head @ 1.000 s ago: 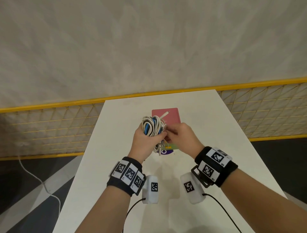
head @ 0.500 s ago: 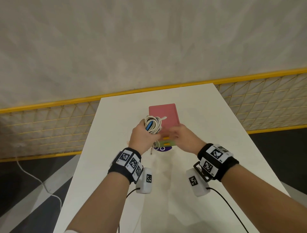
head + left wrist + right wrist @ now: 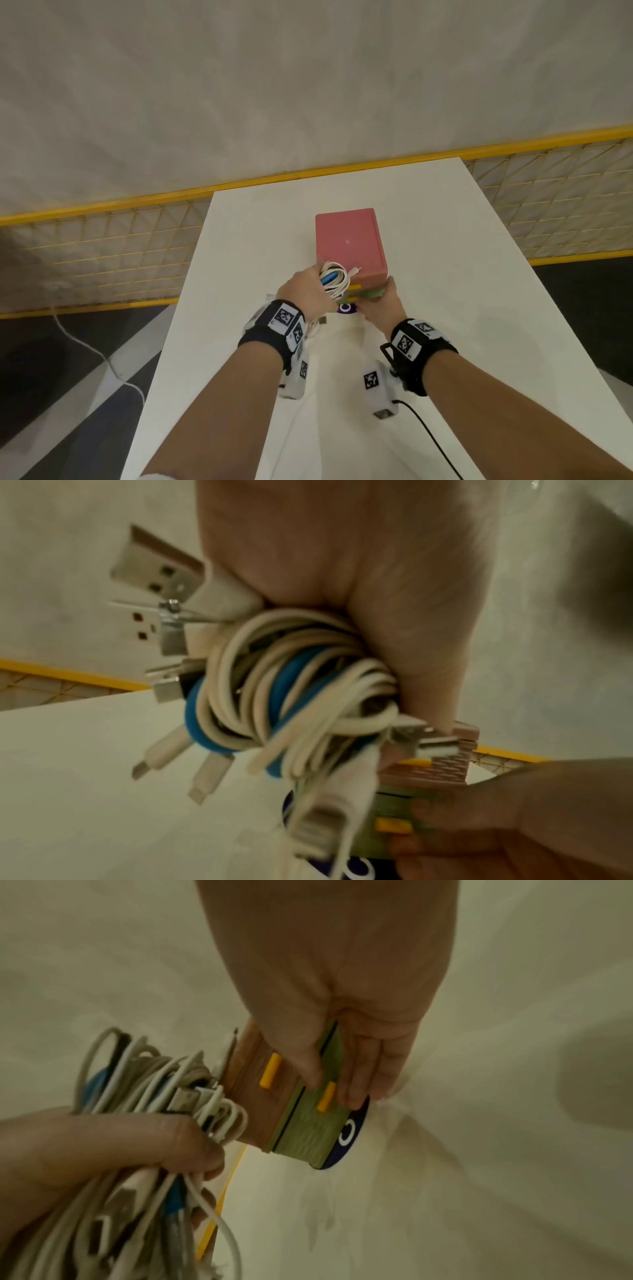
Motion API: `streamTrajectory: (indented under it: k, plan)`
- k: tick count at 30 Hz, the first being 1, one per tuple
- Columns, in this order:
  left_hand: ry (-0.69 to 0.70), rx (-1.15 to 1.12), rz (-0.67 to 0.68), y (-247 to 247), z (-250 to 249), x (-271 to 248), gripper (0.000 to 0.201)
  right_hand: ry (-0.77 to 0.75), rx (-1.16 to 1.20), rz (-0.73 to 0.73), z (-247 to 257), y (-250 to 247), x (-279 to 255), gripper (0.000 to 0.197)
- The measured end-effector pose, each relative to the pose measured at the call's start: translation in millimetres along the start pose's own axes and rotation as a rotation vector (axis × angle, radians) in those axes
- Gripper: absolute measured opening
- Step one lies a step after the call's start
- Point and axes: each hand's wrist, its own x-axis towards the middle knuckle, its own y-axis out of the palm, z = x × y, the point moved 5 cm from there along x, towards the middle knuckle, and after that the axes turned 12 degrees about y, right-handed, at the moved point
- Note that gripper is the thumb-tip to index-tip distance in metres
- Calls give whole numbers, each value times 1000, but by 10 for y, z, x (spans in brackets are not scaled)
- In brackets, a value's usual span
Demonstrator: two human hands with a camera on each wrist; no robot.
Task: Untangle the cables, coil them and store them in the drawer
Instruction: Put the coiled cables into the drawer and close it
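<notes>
My left hand (image 3: 317, 286) grips a coiled bundle of white and blue cables (image 3: 335, 278) just in front of the small pink drawer box (image 3: 347, 241). In the left wrist view the cables (image 3: 291, 696) are looped in my fist with several USB plugs sticking out. My right hand (image 3: 378, 297) pinches the front of the green lower drawer (image 3: 308, 1123), thumb and fingers on either side of its yellow handle (image 3: 325, 1096). The pink upper drawer (image 3: 255, 1085) has its own yellow handle (image 3: 269, 1074). Whether either drawer is pulled out I cannot tell.
The box stands mid-way along a narrow white table (image 3: 462, 308) on a purple round label (image 3: 345, 308). A yellow-framed mesh fence (image 3: 102, 253) runs behind and beside the table. A white cord (image 3: 89, 349) lies on the dark floor to the left.
Both hands moved forward and down to the box front. My right hand left the cable bundle and took hold of the green drawer; my left hand keeps the bundle.
</notes>
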Motion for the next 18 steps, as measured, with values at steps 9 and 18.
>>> streamTrajectory:
  k: [9,18]
  plan:
    - [-66,132,8,71,-36,-25,103,50,203,28,-30,-36,55,35]
    - [-10,-80,15,82,57,-4,100,46,297,31,-476,-153,-481,34]
